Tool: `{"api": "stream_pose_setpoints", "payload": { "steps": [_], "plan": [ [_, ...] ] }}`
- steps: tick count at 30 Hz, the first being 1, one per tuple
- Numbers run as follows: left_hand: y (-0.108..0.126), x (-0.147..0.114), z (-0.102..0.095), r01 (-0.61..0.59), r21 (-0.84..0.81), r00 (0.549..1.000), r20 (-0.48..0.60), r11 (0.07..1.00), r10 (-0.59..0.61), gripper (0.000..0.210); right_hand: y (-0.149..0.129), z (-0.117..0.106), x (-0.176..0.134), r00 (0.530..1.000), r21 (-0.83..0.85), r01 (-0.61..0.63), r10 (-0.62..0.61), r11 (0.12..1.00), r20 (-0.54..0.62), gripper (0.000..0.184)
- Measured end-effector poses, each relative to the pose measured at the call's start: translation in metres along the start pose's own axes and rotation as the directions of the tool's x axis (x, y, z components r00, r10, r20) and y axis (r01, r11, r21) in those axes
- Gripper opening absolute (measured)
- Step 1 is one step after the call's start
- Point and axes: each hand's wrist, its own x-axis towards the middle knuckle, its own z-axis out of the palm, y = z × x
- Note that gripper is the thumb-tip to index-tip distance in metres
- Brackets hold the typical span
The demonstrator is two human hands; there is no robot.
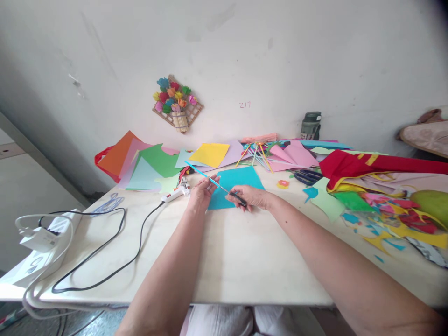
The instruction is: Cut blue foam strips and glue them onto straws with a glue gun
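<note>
Right hand (250,197) clasping scissors (239,199), left hand (201,193) pinching blue strip (196,169), length slanting far left

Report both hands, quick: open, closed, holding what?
Left hand: closed, holding the blue strip.
Right hand: closed, holding the scissors.

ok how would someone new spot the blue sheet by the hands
Start at the pale table by the wall and find the left hand and right hand near its middle. The blue sheet lies flat there, partly hidden by the hands. Its colour sets it apart from the yellow sheet and green sheet, its size from the blue scraps at right.
</note>
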Motion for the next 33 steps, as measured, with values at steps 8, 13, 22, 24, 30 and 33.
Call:
{"api": "stream_pose_setpoints", "payload": {
  "steps": [8,13,22,24,30,33],
  "plan": [
    [-0.0007,0.0012,-0.0015,0.000,0.011,1.000,-0.004,1.000,0.000,0.008,-0.0019,0.0000,-0.0013,1.000,-0.004,0.002,-0.002,1.000,-0.004,0.042],
    [-0.0007,0.0017,-0.0020,0.002,0.021,1.000,-0.006,1.000,-0.002,0.006,-0.0024,0.0001,-0.0019,1.000,-0.002,-0.001,0.001,1.000,-0.005,0.040],
    [-0.0006,0.0020,-0.0028,0.002,0.024,1.000,0.010,1.000,-0.002,0.008,-0.0013,0.0001,-0.0007,1.000,-0.019,0.006,-0.006,1.000,-0.001,0.038],
    [-0.0004,0.0018,-0.0027,0.003,0.027,1.000,0.012,1.000,-0.003,0.008,-0.0018,0.0001,-0.0010,1.000,-0.021,0.005,-0.005,1.000,-0.001,0.038],
    [-0.0001,0.0011,-0.0020,0.000,0.034,1.000,0.013,0.999,0.000,0.008,-0.0031,0.0000,-0.0019,1.000,-0.019,0.002,-0.002,1.000,-0.006,0.036],
    [-0.0002,0.0012,-0.0019,0.002,0.032,1.000,0.009,0.999,-0.002,0.008,-0.0024,0.0000,-0.0016,1.000,-0.017,0.006,-0.007,1.000,-0.010,0.035]
  ]
}}
